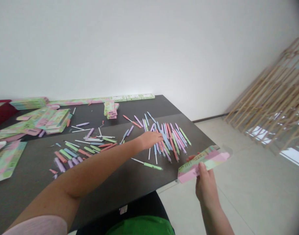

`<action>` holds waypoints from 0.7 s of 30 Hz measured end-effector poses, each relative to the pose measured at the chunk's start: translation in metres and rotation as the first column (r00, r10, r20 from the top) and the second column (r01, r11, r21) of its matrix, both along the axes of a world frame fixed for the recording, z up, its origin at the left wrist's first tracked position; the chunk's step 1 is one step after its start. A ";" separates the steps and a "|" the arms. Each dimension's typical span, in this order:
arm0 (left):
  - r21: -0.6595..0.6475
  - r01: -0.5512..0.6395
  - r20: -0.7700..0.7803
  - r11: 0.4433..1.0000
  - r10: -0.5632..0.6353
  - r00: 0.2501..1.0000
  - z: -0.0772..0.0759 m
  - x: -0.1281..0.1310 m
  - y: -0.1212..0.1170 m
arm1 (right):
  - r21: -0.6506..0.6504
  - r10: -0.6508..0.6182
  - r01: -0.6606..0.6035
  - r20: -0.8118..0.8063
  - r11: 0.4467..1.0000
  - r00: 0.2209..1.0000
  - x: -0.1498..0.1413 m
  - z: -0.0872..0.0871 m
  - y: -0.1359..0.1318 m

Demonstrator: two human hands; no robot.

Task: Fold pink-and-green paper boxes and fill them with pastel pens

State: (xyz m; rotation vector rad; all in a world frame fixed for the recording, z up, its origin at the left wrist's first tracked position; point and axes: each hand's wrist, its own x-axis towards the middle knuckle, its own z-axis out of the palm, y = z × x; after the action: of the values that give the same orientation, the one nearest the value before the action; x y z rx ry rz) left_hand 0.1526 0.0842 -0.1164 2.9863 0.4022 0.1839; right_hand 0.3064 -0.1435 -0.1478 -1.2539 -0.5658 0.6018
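My left hand reaches across the dark table to a heap of pastel pens. Its fingers touch the pens at the heap's left edge, but I cannot see whether they close on one. My right hand is shut on a flat pink and green carton, held level past the table's right corner, thumb on top. A lone green pen lies near the front edge.
Pen parts lie scattered at the table's left-centre. Stacks of flat cartons fill the far left, a small stack stands at the back. Wooden racks lean at the right above a tiled floor.
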 end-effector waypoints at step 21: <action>0.164 0.281 -0.170 0.946 -0.253 0.952 -0.001 0.005 0.026 | -0.073 0.081 -0.084 -0.040 0.994 0.996 0.006 -0.010 0.000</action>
State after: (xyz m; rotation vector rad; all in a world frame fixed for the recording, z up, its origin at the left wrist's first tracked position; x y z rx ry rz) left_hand 0.1578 0.1104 -0.1179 3.2088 -0.0142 -0.0284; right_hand 0.3127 -0.1431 -0.1574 -1.2921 -0.5704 0.7198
